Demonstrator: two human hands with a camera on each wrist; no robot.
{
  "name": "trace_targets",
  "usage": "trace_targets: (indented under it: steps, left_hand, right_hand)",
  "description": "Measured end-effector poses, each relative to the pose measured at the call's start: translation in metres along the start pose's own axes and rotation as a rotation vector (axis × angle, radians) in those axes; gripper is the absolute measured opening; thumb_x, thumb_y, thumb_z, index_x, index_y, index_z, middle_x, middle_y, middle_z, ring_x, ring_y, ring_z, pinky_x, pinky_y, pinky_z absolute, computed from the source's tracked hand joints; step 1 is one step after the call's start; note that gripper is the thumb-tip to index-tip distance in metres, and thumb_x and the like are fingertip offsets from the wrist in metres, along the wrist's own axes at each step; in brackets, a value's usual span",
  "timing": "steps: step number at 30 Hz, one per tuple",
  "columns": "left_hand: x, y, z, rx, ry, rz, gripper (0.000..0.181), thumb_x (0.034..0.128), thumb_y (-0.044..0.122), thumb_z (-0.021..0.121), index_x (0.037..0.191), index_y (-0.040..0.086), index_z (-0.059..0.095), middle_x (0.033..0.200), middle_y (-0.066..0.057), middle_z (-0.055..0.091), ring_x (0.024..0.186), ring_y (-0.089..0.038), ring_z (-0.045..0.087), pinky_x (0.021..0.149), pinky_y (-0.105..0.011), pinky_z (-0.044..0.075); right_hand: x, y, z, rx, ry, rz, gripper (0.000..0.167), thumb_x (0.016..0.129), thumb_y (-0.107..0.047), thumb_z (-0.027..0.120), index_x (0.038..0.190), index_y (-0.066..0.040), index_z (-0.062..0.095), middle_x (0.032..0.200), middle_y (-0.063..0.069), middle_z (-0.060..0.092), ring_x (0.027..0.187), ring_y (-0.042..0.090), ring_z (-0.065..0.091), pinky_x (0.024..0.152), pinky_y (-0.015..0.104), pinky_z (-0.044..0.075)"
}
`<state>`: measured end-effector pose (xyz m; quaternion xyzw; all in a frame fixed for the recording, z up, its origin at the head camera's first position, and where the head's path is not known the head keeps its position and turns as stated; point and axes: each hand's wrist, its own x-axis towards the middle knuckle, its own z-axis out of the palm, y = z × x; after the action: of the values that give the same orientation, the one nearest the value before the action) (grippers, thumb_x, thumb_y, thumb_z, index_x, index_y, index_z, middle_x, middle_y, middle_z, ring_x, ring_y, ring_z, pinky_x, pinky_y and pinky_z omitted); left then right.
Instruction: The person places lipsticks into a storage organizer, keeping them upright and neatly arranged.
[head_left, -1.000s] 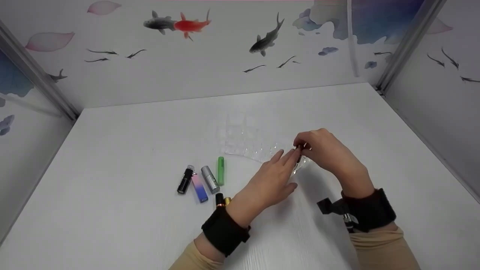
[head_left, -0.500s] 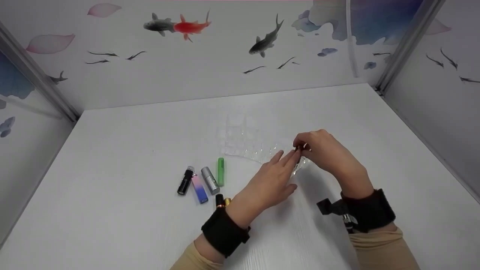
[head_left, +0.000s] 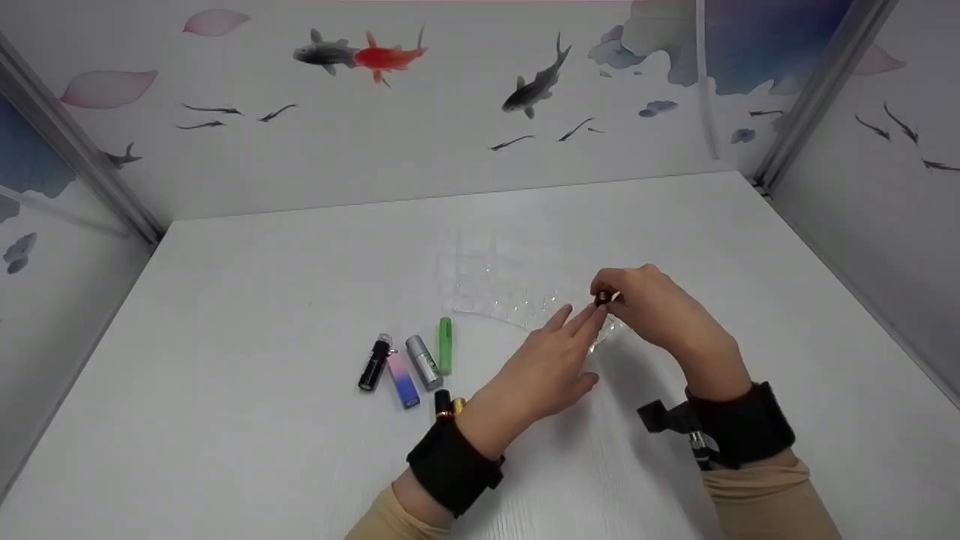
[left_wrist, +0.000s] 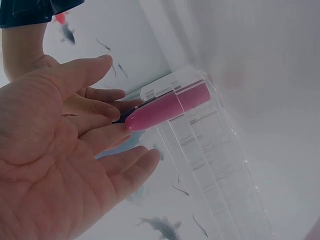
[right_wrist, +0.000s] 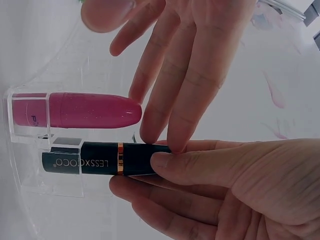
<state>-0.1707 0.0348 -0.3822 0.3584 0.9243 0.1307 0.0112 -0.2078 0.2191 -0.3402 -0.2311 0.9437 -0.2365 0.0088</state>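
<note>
My right hand (head_left: 664,319) pinches the upper end of a black lipstick with a gold band (right_wrist: 102,159) between thumb and fingers. The lipstick's lower end sits inside an end compartment of a clear plastic organizer (left_wrist: 202,165). My left hand (head_left: 544,364) is held with its fingers extended, and the fingertips touch the top of the black lipstick. Beside it in the neighbouring compartment stands a pink lipstick tube (right_wrist: 95,111), close to the left fingertips. In the head view the pink tube is hidden behind the left hand.
Left of the left hand lie a green tube (head_left: 445,345), a silver tube (head_left: 424,361), a pink-and-blue tube (head_left: 403,380) and a black tube with a clear end (head_left: 374,363). A black-and-gold lipstick (head_left: 443,403) and a gold tube (head_left: 459,406) are partly covered by the left wrist.
The black lipstick has tipped more upright, so its round end now faces the head camera. Both hands stay almost in place; the whole head view has shifted slightly.
</note>
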Motion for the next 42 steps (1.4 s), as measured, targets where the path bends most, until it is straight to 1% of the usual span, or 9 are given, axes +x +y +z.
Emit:
trace_targets:
  steps: [8, 15, 24, 31, 39, 42]
  left_hand:
    - [-0.001, 0.001, -0.002, -0.030, -0.010, -0.002, 0.078, 0.1020, 0.025, 0.071, 0.165, 0.006, 0.029, 0.169, -0.008, 0.034, 0.153, -0.036, 0.034, 0.110, -0.047, 0.049]
    - [0.000, 0.005, -0.001, -0.031, -0.035, -0.009, 0.080, 0.1021, 0.026, 0.070, 0.166, 0.008, 0.027, 0.170, -0.006, 0.031, 0.154, -0.035, 0.032, 0.111, -0.046, 0.049]
    - [0.002, 0.005, 0.000, -0.036, -0.062, -0.028, 0.081, 0.1031, 0.028, 0.069, 0.167, 0.011, 0.023, 0.172, -0.003, 0.026, 0.156, -0.032, 0.028, 0.113, -0.047, 0.046]
    - [-0.001, 0.005, -0.001, -0.010, -0.049, -0.011, 0.078, 0.1033, 0.027, 0.069, 0.166, 0.009, 0.026, 0.171, -0.005, 0.030, 0.155, -0.032, 0.031, 0.113, -0.044, 0.047]
    - [-0.003, 0.000, -0.007, -0.026, -0.005, 0.021, 0.074, 0.1026, 0.024, 0.070, 0.164, 0.008, 0.033, 0.168, -0.007, 0.035, 0.153, -0.033, 0.034, 0.113, -0.043, 0.047]
    - [-0.004, -0.004, -0.011, -0.046, 0.002, 0.016, 0.069, 0.1032, 0.023, 0.069, 0.163, 0.008, 0.037, 0.167, -0.009, 0.038, 0.153, -0.033, 0.035, 0.114, -0.045, 0.045]
  right_hand:
    - [0.000, 0.001, 0.000, 0.005, -0.007, -0.007, 0.017, 0.093, 0.014, 0.067, 0.107, 0.006, 0.071, 0.104, 0.020, 0.075, 0.098, 0.038, 0.071, 0.084, 0.052, 0.058]
    - [-0.002, 0.003, -0.001, 0.003, -0.010, -0.016, 0.017, 0.092, 0.015, 0.066, 0.106, 0.005, 0.071, 0.103, 0.020, 0.075, 0.098, 0.037, 0.072, 0.084, 0.051, 0.058]
    - [-0.002, 0.004, -0.001, 0.020, -0.027, -0.009, 0.018, 0.093, 0.015, 0.064, 0.107, 0.005, 0.070, 0.104, 0.019, 0.075, 0.098, 0.036, 0.071, 0.083, 0.050, 0.058]
    - [-0.003, 0.003, -0.002, 0.008, -0.039, -0.005, 0.018, 0.093, 0.014, 0.065, 0.107, 0.003, 0.070, 0.103, 0.017, 0.075, 0.097, 0.034, 0.071, 0.081, 0.049, 0.058]
    - [-0.002, 0.002, -0.004, 0.002, -0.065, -0.026, 0.018, 0.095, 0.013, 0.064, 0.112, 0.006, 0.069, 0.108, 0.021, 0.074, 0.101, 0.038, 0.072, 0.087, 0.053, 0.058]
    - [-0.003, 0.000, -0.005, 0.000, -0.052, -0.027, 0.021, 0.095, 0.013, 0.065, 0.115, 0.008, 0.068, 0.109, 0.023, 0.074, 0.103, 0.040, 0.072, 0.089, 0.054, 0.058]
